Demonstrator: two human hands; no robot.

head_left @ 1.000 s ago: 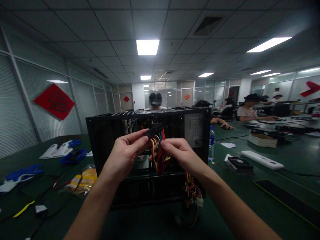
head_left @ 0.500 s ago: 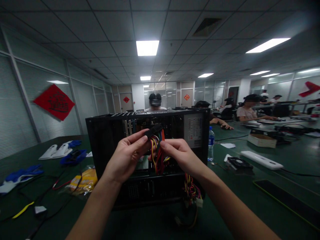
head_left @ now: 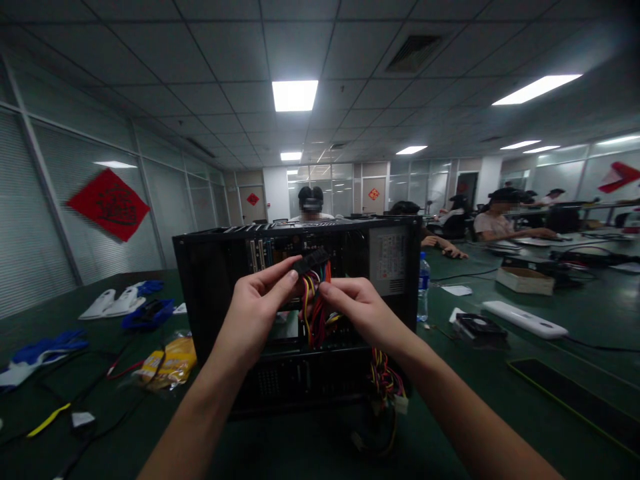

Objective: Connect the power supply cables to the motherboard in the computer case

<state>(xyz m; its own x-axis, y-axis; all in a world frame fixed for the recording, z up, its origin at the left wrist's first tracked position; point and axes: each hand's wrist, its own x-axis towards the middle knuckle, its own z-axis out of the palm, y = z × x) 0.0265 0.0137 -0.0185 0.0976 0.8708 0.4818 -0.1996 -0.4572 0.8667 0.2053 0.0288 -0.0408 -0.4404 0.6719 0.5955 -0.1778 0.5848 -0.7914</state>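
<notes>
A black computer case (head_left: 205,300) lies on its side on the table, its open side facing me. In front of the opening, my left hand (head_left: 257,303) pinches one end of a long black power connector (head_left: 313,259). From that connector hangs a bundle of red, yellow and orange wires (head_left: 317,320), and my right hand (head_left: 353,307) grips the wires just below the plug. The labelled power supply (head_left: 387,257) sits at the upper right inside the case. More coloured cables (head_left: 384,377) with a white plug dangle at the lower right.
Left lie white gloves (head_left: 113,302), a blue tray (head_left: 147,315), a yellow plastic bag (head_left: 173,360) and loose cables. Right are a water bottle (head_left: 423,287), a hard drive (head_left: 477,329), a white power strip (head_left: 525,320) and a cardboard box (head_left: 525,281). Several people sit further back.
The connector and my left fingers have shifted very slightly to the right. Both hands keep their grip, and the case stays put.
</notes>
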